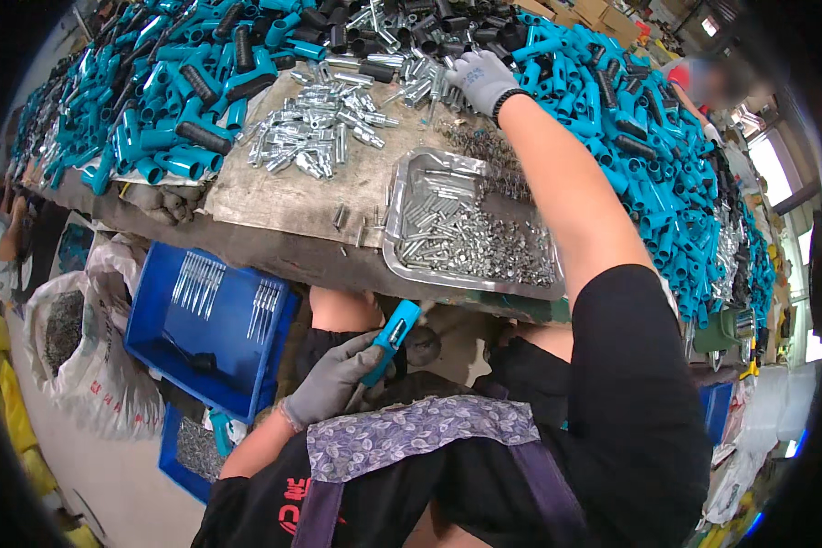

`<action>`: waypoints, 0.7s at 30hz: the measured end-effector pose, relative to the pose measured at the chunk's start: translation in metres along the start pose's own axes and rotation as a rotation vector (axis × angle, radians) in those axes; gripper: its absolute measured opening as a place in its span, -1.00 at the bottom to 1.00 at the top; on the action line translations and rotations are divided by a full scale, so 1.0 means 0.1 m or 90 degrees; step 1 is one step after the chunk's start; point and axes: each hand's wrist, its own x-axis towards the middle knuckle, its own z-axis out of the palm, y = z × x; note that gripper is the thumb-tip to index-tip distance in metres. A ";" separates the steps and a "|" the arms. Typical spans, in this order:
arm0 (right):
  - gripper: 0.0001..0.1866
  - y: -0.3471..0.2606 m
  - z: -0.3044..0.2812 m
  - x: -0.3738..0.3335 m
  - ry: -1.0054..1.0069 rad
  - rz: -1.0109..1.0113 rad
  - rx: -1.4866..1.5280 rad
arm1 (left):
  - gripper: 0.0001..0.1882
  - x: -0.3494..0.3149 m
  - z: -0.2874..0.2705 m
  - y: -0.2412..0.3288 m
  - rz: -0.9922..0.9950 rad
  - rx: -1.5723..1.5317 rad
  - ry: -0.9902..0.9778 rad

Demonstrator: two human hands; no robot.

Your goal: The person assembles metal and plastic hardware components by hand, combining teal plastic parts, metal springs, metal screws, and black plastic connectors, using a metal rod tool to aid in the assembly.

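Note:
In my left hand (pixel 336 376), gloved in grey, is a teal tool handle (pixel 395 336) with a black part on its side; a metal shaft (pixel 356 398) shows below it. My fingers are closed round it, over my lap. My right hand (pixel 484 80), also gloved, reaches to the far side of the table. Its fingers are bent down beside a pile of shiny metal sleeves (pixel 420 80); what they grip, if anything, is hidden. Nearer me, a metal tray (pixel 395 219) holds many small metal pins, springs and bits. A second heap of metal sleeves (pixel 315 123) lies left of it.
Big heaps of teal handle shells (pixel 187 87) and more teal shells (pixel 648 173) flank the table. Black parts (pixel 420 32) lie at the back. Left below the table are a blue bin (pixel 219 338) with long metal shafts and a white sack (pixel 91 365). Another person (pixel 708 87) is at far right.

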 end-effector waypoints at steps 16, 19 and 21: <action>-0.73 -0.51 -1.33 -2.10 0.341 0.278 0.859 | -0.44 -0.04 0.20 -0.06 0.107 0.082 0.004; -0.59 -1.08 -1.67 -3.20 0.095 0.002 0.628 | -0.40 0.00 0.26 -0.01 0.024 0.019 -0.082; -0.63 -1.46 -1.68 -3.51 -0.023 0.084 0.930 | -0.37 0.10 0.39 0.03 0.037 0.036 -0.115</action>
